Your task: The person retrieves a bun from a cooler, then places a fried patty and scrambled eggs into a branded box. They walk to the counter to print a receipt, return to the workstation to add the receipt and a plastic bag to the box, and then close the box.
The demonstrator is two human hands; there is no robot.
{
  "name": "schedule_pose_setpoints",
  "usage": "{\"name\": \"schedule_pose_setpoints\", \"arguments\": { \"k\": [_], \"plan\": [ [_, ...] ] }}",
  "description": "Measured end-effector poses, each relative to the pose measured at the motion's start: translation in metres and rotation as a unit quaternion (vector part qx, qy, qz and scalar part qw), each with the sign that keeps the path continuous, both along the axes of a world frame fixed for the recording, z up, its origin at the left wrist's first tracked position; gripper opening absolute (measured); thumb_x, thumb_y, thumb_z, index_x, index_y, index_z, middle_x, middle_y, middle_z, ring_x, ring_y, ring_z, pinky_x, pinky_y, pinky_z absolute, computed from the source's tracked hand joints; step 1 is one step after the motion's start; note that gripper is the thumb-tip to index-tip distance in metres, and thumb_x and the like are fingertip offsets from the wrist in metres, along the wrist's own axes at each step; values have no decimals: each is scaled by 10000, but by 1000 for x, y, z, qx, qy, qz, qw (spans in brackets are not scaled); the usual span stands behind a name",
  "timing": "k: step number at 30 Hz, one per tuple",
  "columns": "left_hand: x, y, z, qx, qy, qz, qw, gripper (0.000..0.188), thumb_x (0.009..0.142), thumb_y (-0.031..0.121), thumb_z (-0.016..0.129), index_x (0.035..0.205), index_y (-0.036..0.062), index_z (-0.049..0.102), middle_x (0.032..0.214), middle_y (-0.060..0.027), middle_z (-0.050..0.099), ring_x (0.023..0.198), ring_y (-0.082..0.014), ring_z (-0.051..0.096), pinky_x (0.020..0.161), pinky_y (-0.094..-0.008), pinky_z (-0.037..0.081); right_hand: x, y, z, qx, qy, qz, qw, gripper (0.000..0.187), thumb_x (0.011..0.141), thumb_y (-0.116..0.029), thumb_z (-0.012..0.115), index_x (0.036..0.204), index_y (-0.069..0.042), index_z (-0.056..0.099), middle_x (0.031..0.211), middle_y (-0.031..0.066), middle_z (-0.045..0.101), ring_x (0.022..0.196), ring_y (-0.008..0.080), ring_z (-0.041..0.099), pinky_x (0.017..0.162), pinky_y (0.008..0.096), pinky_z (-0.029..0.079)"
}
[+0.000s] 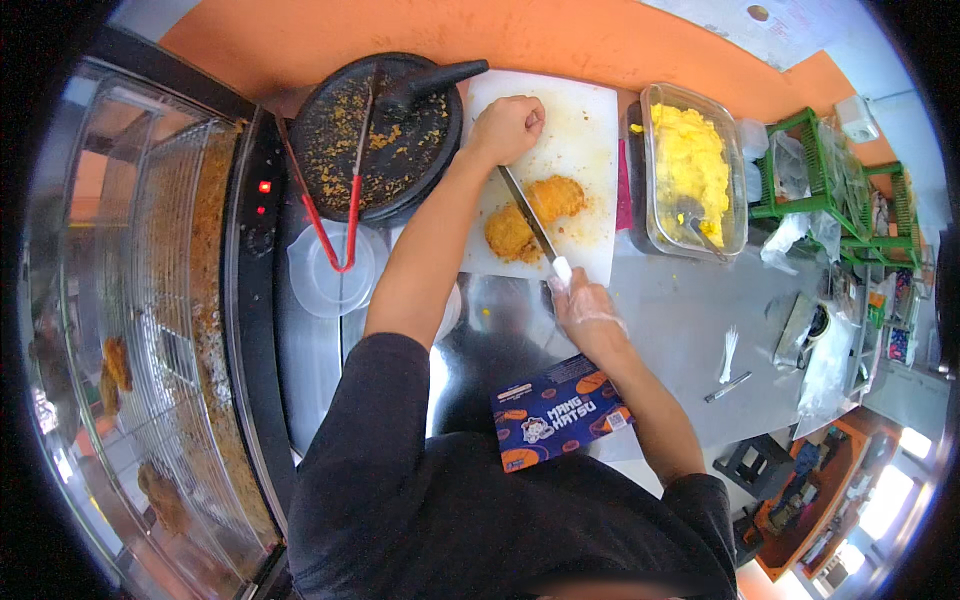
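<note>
My right hand (588,308), in a clear plastic glove, grips the white handle of a knife (528,212). Its blade lies slantwise across the middle of a golden breaded cutlet (512,236), with cutlet showing on both sides. The cutlet rests on a white cutting board (585,115) with crumbs on it. My left hand (508,130) is bare and curled into a fist over the far left part of the board, beyond the blade's tip. No thing shows in that fist, and it is apart from the cutlet.
Left of the board stand a black stone mortar (330,165) with its pestle (440,82), and red-handled tongs (352,225). A tub of yellow food (690,170) is at right. A printed box (560,412) lies near my body. A glass warming cabinet (170,300) borders the left.
</note>
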State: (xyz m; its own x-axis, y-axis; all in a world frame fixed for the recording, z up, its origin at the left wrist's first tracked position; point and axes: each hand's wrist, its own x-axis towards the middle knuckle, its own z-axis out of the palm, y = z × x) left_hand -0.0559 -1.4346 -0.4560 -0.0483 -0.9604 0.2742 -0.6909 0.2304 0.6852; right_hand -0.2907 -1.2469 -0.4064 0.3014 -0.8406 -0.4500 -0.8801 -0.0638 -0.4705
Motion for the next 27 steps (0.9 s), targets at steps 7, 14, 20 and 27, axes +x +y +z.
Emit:
{"name": "schedule_pose_setpoints", "arguments": {
  "k": [7, 14, 20, 27],
  "plan": [
    [-6, 31, 44, -90, 63, 31, 993, 104, 854, 114, 678, 933, 49, 694, 865, -129, 688, 736, -284, 662, 697, -387, 537, -16, 27, 31, -19, -54, 10, 998, 393, 1013, -359, 521, 1084, 27, 542, 842, 332, 661, 823, 544, 641, 754, 612, 497],
    [-2, 54, 8, -34, 20, 7, 999, 112, 873, 118, 659, 958, 51, 689, 872, -153, 683, 760, -312, 665, 721, -403, 538, -4, 43, 9, 60, 36, -26, 997, 369, 992, -348, 562, 1153, -18, 532, 866, 326, 664, 806, 539, 639, 756, 610, 499],
    [0, 40, 17, -20, -7, -5, 1000, 105, 870, 109, 660, 944, 38, 682, 850, -144, 674, 750, -306, 661, 702, -401, 534, -1, 34, 8, 9, -9, -11, 1000, 370, 1011, -374, 539, 1144, -30, 562, 891, 323, 665, 807, 525, 635, 758, 615, 485],
    [-37, -10, 57, -159, 90, -26, 983, 75, 851, 99, 666, 916, 62, 675, 825, -143, 674, 742, -319, 671, 666, -419, 532, -32, 14, 41, -16, -13, -69, 997, 360, 1010, -360, 562, 1136, -24, 582, 882, 314, 660, 829, 534, 620, 744, 598, 481]
  ]
}}
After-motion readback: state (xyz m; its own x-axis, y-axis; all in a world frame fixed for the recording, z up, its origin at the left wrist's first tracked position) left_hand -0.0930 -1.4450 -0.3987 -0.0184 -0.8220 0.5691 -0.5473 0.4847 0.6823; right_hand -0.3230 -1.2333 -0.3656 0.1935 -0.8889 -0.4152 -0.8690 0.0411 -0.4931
